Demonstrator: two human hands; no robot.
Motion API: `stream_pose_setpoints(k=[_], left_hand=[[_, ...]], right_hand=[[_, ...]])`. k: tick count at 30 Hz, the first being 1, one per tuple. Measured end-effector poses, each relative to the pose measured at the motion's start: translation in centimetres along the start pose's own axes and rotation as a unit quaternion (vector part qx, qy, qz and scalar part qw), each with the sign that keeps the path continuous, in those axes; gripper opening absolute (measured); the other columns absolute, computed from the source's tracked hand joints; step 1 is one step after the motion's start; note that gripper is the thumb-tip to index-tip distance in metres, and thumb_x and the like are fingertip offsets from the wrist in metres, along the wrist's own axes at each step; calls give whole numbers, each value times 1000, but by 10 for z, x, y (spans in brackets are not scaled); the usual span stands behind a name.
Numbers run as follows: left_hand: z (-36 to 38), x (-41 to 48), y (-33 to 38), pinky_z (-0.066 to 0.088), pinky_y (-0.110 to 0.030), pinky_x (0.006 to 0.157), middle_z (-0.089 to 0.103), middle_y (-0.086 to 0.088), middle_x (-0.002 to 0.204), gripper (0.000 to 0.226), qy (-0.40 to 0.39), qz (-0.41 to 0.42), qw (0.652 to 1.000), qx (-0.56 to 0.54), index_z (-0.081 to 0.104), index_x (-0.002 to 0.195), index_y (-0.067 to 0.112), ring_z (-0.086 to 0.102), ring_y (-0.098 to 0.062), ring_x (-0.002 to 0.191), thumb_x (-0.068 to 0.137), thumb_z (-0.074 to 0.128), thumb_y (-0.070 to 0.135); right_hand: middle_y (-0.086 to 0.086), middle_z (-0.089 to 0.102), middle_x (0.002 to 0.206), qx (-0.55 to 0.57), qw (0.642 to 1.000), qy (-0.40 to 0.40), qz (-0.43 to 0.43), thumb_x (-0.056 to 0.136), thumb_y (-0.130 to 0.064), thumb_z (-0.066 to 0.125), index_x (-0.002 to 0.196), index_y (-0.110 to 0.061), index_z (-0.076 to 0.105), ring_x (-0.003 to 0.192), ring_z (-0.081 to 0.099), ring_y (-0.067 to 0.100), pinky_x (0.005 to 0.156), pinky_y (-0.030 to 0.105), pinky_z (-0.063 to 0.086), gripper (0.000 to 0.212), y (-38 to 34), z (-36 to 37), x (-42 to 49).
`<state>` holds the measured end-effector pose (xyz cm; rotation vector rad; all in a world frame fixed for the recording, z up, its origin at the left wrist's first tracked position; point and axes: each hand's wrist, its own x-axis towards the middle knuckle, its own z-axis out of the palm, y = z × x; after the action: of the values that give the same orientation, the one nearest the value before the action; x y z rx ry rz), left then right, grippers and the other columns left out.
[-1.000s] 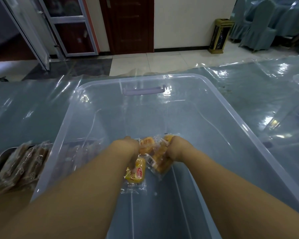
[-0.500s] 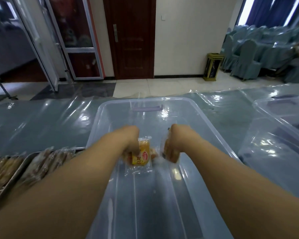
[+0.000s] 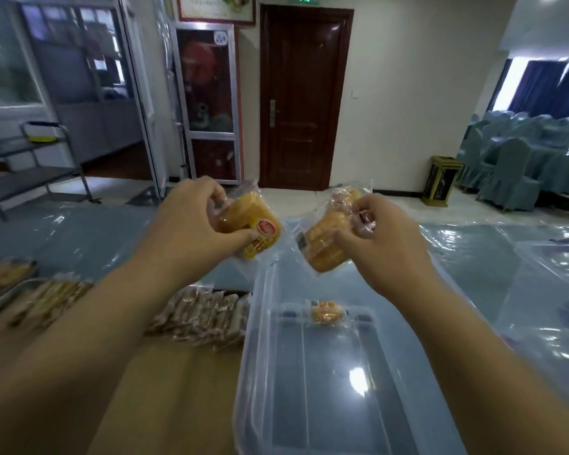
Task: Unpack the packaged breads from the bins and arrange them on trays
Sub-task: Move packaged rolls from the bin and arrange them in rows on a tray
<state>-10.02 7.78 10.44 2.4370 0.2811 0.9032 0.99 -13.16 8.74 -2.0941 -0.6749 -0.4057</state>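
Note:
My left hand (image 3: 191,231) grips a packaged yellow bread (image 3: 252,224) with a red label, held high above the table. My right hand (image 3: 385,234) grips another clear pack of golden breads (image 3: 326,247) beside it. Both packs hang over the far end of the clear plastic bin (image 3: 253,372). One small wrapped bread (image 3: 324,315) lies on the bin's floor near its far wall. Left of the bin, a row of brown packaged breads (image 3: 207,316) lies on the wooden surface, and more fill a metal tray (image 3: 0,300) at the far left.
A second clear bin (image 3: 555,274) stands at the right. The table (image 3: 96,238) is covered with shiny blue plastic sheeting. Beyond it are a metal trolley (image 3: 30,159), a dark door, a gold waste bin (image 3: 440,182) and covered chairs.
Both hands have risen out of the bin, each carrying its bread pack, and moved apart. The view has tilted upward and shifted so the bin now sits lower right.

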Motion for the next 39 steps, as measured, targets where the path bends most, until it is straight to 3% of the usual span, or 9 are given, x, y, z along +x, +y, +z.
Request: stream_pose_setpoints(k=[5, 13, 16, 22, 27, 31, 36, 39], left_hand=[[-60, -51, -46, 32, -12, 54, 44, 9, 86, 40, 44, -24, 999, -9, 44, 78, 32, 45, 0, 71, 60, 78, 42], [-167, -126, -174, 33, -22, 56, 47, 5, 84, 40, 41, -44, 998, 32, 43, 78, 33, 46, -8, 72, 61, 78, 44], [-200, -151, -221, 34, -23, 55, 47, 5, 83, 41, 41, -54, 996, 56, 43, 76, 33, 45, -8, 71, 60, 77, 47], [-239, -192, -296, 48, -33, 64, 50, 2, 91, 41, 40, -140, 989, 8, 45, 76, 32, 50, -16, 78, 60, 82, 38], [-252, -216, -357, 54, -46, 76, 55, -2, 100, 42, 40, -229, 971, -50, 49, 81, 35, 58, -20, 87, 58, 84, 37], [-258, -222, -411, 54, -51, 79, 59, -10, 104, 45, 45, -280, 956, -78, 53, 88, 27, 61, -27, 92, 58, 86, 33], [-272, -205, -479, 56, -49, 73, 59, -16, 104, 45, 68, -313, 941, -106, 57, 95, 16, 64, -27, 88, 62, 86, 26], [-280, -195, -516, 55, -25, 73, 63, -12, 105, 47, 83, -334, 933, -100, 61, 104, 12, 65, -17, 90, 66, 83, 30]], right_hand=[[-17, 55, 92, 32, 999, -19, -36, 77, -33, 69, 93, -36, 50, 80, 55, 1, 62, 13, 40, 25, -64, 31, -38], [-15, 59, 87, 78, 994, -75, -8, 75, -32, 70, 83, -40, 52, 78, 57, 2, 64, 20, 47, 22, -149, 143, -117], [-17, 59, 86, 91, 992, -87, 14, 74, -30, 71, 80, -39, 53, 78, 55, -1, 62, 18, 41, 21, -174, 194, -144], [-12, 59, 95, 101, 981, -162, 45, 75, -31, 72, 90, -33, 58, 85, 57, 5, 73, 31, 51, 21, -210, 276, -183], [-16, 58, 88, 114, 971, -202, 51, 75, -26, 74, 80, -37, 56, 77, 55, -4, 57, 11, 38, 22, -231, 341, -192], [-16, 59, 87, 145, 963, -218, 70, 74, -23, 76, 81, -37, 56, 76, 56, -4, 59, 13, 39, 26, -246, 403, -188], [-13, 62, 92, 167, 956, -225, 85, 73, -28, 74, 87, -36, 60, 84, 59, 5, 70, 28, 50, 21, -263, 483, -172], [-16, 61, 98, 175, 950, -241, 90, 76, -32, 73, 88, -44, 57, 88, 58, 0, 71, 26, 49, 23, -278, 525, -158]])
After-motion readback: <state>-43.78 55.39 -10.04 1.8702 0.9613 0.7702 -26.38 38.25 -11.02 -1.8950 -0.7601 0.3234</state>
